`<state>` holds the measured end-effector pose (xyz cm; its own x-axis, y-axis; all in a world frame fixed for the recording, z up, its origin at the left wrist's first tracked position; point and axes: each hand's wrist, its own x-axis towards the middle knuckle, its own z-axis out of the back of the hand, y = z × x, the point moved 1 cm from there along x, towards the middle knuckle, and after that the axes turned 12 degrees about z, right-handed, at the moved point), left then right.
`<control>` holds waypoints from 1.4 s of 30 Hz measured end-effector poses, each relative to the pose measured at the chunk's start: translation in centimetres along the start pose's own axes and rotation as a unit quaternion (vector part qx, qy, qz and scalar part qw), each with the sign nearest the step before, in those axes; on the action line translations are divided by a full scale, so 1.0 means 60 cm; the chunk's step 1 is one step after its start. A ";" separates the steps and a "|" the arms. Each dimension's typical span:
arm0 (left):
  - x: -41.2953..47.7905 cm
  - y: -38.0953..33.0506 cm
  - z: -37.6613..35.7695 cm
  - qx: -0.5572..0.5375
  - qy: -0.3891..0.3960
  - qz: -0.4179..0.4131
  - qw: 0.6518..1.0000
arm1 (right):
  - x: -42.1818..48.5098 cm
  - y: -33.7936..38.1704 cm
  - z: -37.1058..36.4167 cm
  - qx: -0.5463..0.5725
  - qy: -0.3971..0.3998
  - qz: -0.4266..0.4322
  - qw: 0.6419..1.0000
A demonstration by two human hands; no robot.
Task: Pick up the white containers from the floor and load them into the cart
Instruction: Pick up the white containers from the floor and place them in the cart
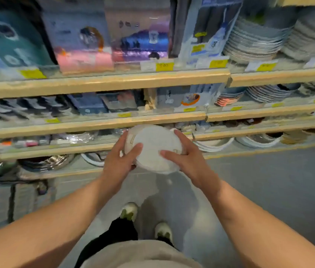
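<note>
Shoes [129, 210], pale, one pair, below the hands on the grey floor [269, 180]. Left hand [121, 151]: fingers curled round the left edge of the white container [152, 149], thumb across its lid. Right hand [183, 155]: gripping the opposite edge, thumb likewise on the lid. Container: round, lidded, held off the floor between the two hands, top tilted toward the camera. A second white rim shows behind it, possibly a nested pair; cannot tell. Handling, by judgement: light, stiff, smooth-sided and likely slippery, perhaps breakable. The lid may sit loose, so take hold at both sides of the rim with thumbs keeping the lid down. Shelves [102, 82], beyond the hands: plates [255, 39] stacked up and to the right, boxed goods [137, 33] up and to the left, yellow price tags [164, 66] along the edges. Cart: not in view.
</note>
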<state>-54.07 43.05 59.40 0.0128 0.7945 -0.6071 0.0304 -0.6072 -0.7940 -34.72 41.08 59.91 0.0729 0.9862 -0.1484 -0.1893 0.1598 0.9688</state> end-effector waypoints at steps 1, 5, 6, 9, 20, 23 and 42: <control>-0.010 0.001 0.023 -0.020 -0.023 -0.006 1.000 | 0.009 0.013 -0.019 -0.021 0.033 0.015 0.999; -0.049 -0.001 0.112 -0.104 -0.096 -0.031 0.990 | 0.031 0.060 -0.112 -0.024 0.110 0.038 0.993; -0.060 -0.001 0.140 -0.117 -0.113 -0.033 0.986 | 0.033 0.072 -0.142 -0.033 0.139 0.048 0.989; -0.091 0.006 0.236 -0.131 -0.155 -0.050 0.978 | 0.034 0.101 -0.243 -0.038 0.205 0.074 0.975; -0.169 0.052 0.663 -0.181 -0.307 -0.061 0.932 | -0.001 0.191 -0.690 -0.023 0.346 0.101 0.933; -0.184 0.052 0.764 -0.172 -0.363 -0.058 0.914 | -0.005 0.214 -0.803 -0.029 0.371 0.108 0.922; -0.103 0.036 1.214 -0.261 -0.504 -0.040 0.823 | 0.100 0.285 -1.353 -0.037 0.539 0.087 0.837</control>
<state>-126.88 36.22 59.13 -0.8368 0.2625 -0.4806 0.4193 -0.2572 -0.8706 -117.05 53.17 59.49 -0.8806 0.4535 -0.1371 -0.1676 -0.0274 0.9855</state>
